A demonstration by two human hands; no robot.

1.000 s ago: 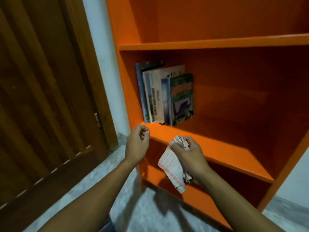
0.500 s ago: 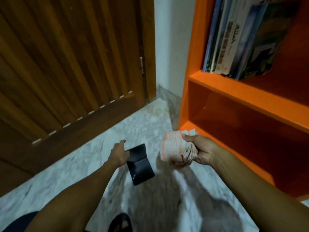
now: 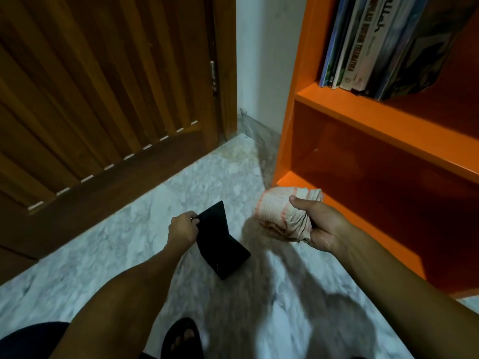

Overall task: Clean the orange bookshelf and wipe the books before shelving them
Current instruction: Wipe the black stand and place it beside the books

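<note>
Thing in hand: a black L-shaped metal bookend (image 3: 221, 242), standing on the grey marble floor (image 3: 103, 255) at about 7 o'clock from the orange wooden bookshelf (image 3: 375, 120).
Left hand (image 3: 182, 230): its grip is closed, pinching the bookend's upright plate at the top edge.
Right hand (image 3: 324, 226): its grip is clenched round a bunched pink-and-white checked cloth (image 3: 281, 216), held in the air.
Key relation: the cloth sits at 2 o'clock from the bookend, near but apart.
Orientation: the upright plate rises toward 12 o'clock; the foot runs toward 4 o'clock.
Shelf: upright books (image 3: 375, 42) stand at the left end.
Likely next: wiping the bookend.
</note>
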